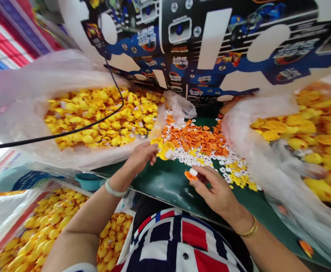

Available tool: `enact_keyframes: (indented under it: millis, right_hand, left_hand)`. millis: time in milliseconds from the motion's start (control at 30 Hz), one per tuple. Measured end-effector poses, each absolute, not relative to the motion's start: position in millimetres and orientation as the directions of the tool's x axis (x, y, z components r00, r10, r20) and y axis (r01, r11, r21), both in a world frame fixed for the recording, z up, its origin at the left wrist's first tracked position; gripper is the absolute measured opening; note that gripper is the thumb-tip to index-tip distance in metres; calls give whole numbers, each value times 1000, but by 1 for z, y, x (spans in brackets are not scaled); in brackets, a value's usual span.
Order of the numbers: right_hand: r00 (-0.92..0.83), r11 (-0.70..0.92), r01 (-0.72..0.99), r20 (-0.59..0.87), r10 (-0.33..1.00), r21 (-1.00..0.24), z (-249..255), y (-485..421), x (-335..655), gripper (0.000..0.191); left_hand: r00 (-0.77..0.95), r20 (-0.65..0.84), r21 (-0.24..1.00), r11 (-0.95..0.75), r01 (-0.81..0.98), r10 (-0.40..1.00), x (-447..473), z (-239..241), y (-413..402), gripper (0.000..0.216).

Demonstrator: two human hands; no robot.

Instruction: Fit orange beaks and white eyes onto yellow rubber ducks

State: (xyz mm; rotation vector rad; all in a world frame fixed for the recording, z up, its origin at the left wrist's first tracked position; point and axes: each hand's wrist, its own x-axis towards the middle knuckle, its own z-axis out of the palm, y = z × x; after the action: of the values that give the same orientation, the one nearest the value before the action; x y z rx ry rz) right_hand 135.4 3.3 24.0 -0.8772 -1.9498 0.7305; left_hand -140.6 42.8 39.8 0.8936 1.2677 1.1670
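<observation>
In my left hand is a yellow plastic shell piece, pinched between thumb and fingers, with a whitish bit at its lower right. My right hand pinches a small orange plastic piece together with a small white piece. Both hands are above the green tabletop, a short way apart. Just beyond them lies a pile of loose orange pieces, mixed at its near edge with small white pieces and small yellow pieces.
An open plastic bag of yellow shells lies at the left, another bag at the right. Printed card sheets stand behind. Lower left is a sack of yellow pieces, near a teal bowl. A black cable crosses the left side.
</observation>
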Motion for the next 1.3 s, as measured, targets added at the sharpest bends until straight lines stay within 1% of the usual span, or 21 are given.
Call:
enact_keyframes:
  millis: [67, 133, 167, 233, 300, 333, 400, 467, 533, 567, 633, 667, 700, 767, 833, 867, 933, 1067, 1133, 1233, 1300]
  right_hand:
    - [-358, 571, 288, 467, 809, -769, 34, 6, 136, 27]
    - [-324, 502, 256, 416, 850, -826, 33, 7, 138, 28]
    - [-304, 445, 223, 372, 877, -867, 30, 6, 138, 29]
    - [-272, 290, 130, 247, 930, -948, 21, 3, 138, 33]
    - [-266, 139, 29, 126, 956, -990, 12, -1, 136, 35]
    - [-281, 82, -5, 80, 956, -997, 9, -3, 135, 36]
    - [-338, 20, -24, 27, 941, -1000, 7, -6, 134, 36]
    - [-429, 6, 16, -1, 903, -1000, 11, -7, 136, 34]
    - [-498, 46, 69, 6, 867, -997, 18, -3, 142, 32]
    - [-506, 98, 100, 34, 862, -990, 22, 0, 147, 31]
    - [-473, 279, 216, 150, 868, -936, 30, 10, 157, 31]
    - [-461, 391, 299, 227, 858, -871, 33, 15, 161, 31]
    - [-472, 498, 386, 298, 830, -776, 36, 21, 165, 30]
    - [-556, 657, 511, 370, 745, -554, 42, 28, 169, 29]
    - [-637, 729, 567, 357, 683, -384, 45, 32, 169, 27]
    - [-663, 744, 583, 338, 668, -327, 47, 32, 168, 27]
    - [-694, 756, 602, 300, 655, -258, 49, 30, 165, 26]
    - [-727, 764, 613, 237, 645, -200, 49, 24, 161, 23]
    - [-729, 760, 620, 215, 650, -196, 46, 23, 160, 22]
    - [-706, 745, 622, 239, 667, -242, 36, 24, 162, 30]
    - [-686, 741, 596, 283, 670, -310, 26, 25, 165, 37]
  left_hand:
    - [79, -313, 922, 323, -215, 947, -108, 27, 26, 38]
    - [137, -331, 886, 358, -295, 934, -81, 16, 15, 38]
    - [117, -314, 878, 335, -341, 942, -69, 12, 12, 37]
    - [16, -245, 878, 229, -421, 969, -51, 5, 8, 36]
    - [-64, -179, 870, 128, -476, 982, -38, 2, 7, 38]
    - [-73, -163, 860, 106, -498, 984, -34, 1, 7, 40]
    - [-33, -172, 841, 129, -525, 985, -31, 1, 6, 47]
    - [36, -209, 833, 197, -517, 977, -32, 1, 6, 53]
    - [84, -251, 832, 260, -491, 964, -36, 2, 5, 55]
    - [88, -270, 831, 278, -481, 959, -38, 2, 5, 53]
    - [66, -295, 827, 289, -483, 953, -39, 4, 4, 49]
    - [56, -305, 822, 292, -489, 951, -39, 5, 4, 47]
    - [61, -315, 815, 302, -494, 947, -38, 6, 3, 47]
    - [100, -324, 807, 330, -490, 941, -36, 7, 2, 47]
    - [144, -316, 812, 346, -469, 938, -33, 7, 0, 49]
    - [157, -309, 817, 346, -461, 938, -31, 7, 0, 50]
    - [160, -300, 822, 340, -457, 940, -28, 5, 0, 52]
    - [162, -315, 812, 354, -465, 935, -24, 3, 1, 55]
    - [178, -336, 800, 380, -464, 925, -22, 3, 0, 57]
    - [207, -344, 780, 401, -480, 916, -20, 3, -4, 60]
    - [223, -322, 775, 391, -496, 920, -19, 2, -6, 55]
